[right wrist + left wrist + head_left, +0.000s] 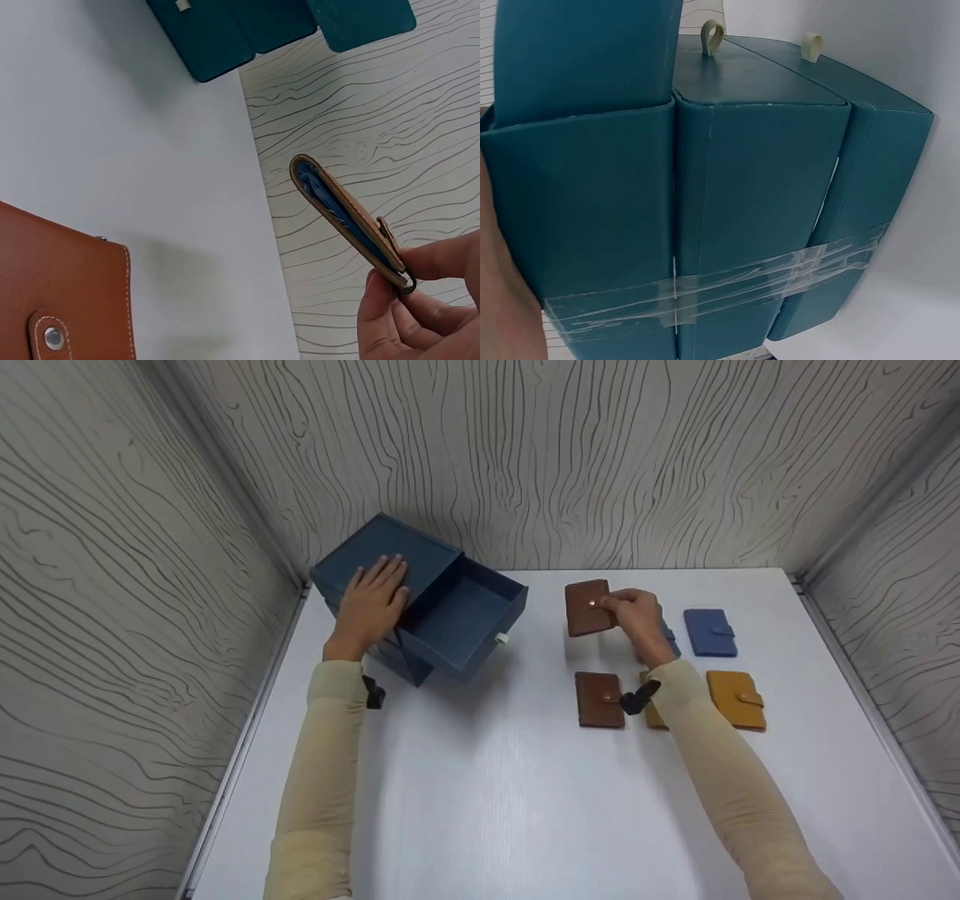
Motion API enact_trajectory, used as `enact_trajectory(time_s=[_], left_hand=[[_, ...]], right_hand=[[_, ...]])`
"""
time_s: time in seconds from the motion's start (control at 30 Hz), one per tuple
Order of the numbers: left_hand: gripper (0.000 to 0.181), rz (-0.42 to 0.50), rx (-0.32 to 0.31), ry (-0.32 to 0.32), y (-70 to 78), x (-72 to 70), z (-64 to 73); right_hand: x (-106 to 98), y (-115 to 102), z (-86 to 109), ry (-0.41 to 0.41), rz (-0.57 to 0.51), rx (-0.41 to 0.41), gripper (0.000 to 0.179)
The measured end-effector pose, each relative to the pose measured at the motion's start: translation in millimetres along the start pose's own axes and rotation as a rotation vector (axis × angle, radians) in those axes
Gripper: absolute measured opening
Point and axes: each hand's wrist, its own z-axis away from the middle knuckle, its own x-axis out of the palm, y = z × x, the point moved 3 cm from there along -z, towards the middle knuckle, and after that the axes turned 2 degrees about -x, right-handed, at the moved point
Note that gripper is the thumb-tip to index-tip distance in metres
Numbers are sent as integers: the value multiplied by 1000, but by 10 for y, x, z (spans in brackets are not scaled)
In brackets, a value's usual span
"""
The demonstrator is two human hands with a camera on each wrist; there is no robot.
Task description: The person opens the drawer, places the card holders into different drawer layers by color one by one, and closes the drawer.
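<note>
My left hand (pixel 369 609) rests with outstretched fingers on top of a dark blue drawer unit (pixel 386 547). Its top drawer (pixel 465 619) is pulled out, and no contents show inside. Clear tape runs across the side of the unit (pixel 757 172) in the left wrist view. Between thumb and fingers, my right hand (pixel 636 615) pinches a brown snap-fastened card wallet (pixel 583 611) above the table, right of the drawer. The right wrist view shows that wallet (pixel 341 210) edge-on, with blue inside its fold.
Another brown wallet (pixel 598 705) lies nearer on the white table (pixel 480 780). Blue wallets (pixel 709 634) and mustard-yellow wallets (pixel 735 701) lie to the right, some partly hidden by my right arm. A wood-grain patterned wall (pixel 525 465) stands behind the table.
</note>
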Motion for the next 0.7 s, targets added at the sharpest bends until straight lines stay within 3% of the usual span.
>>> enact_trajectory(time_s=[0.7], left_hand=[[59, -19, -2, -8, -17, 10, -14]], right_hand=[[-83, -359, 137, 5, 25, -106, 41]])
